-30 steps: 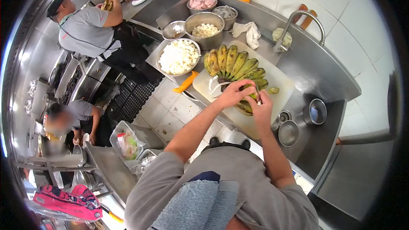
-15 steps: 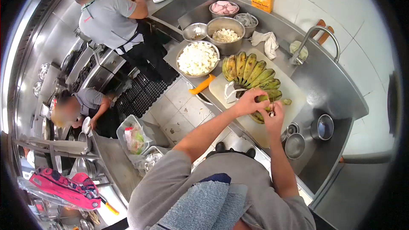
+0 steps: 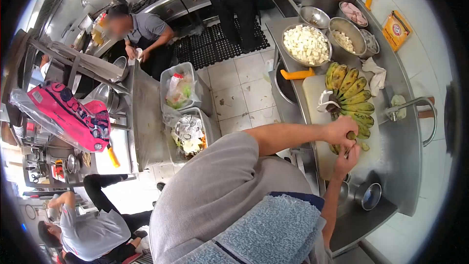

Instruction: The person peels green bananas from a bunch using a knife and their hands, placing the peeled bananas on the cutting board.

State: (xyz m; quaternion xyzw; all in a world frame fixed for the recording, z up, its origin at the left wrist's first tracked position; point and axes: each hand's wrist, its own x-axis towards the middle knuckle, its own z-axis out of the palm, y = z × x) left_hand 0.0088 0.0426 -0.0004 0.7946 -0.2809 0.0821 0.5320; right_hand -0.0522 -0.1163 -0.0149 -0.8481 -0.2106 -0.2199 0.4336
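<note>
A bunch of green-yellow bananas (image 3: 360, 100) lies fanned out on a white cutting board (image 3: 314, 90). My left hand (image 3: 340, 131) is closed around a banana (image 3: 351, 135) at the near end of the bunch. Close against it, my right hand (image 3: 348, 160) is closed with fingers pinched; what it holds is hidden. A short greenish piece (image 3: 364, 145) rests beside my hands. White wrapping (image 3: 326, 101) sits by the stem of the bunch. An orange handle (image 3: 297, 74) lies at the board's far left corner.
White cubes (image 3: 307, 45) fill a metal bowl behind the board, with other bowls alongside. A faucet (image 3: 410, 105) arches at the right above a metal pot (image 3: 369, 196). Bins (image 3: 188, 112) stand left. One person (image 3: 146, 34) crouches across the aisle; others are nearby.
My view has swung left, so the counter appears farther right and another person shows at lower left. My hands stay close together at the bananas.
</note>
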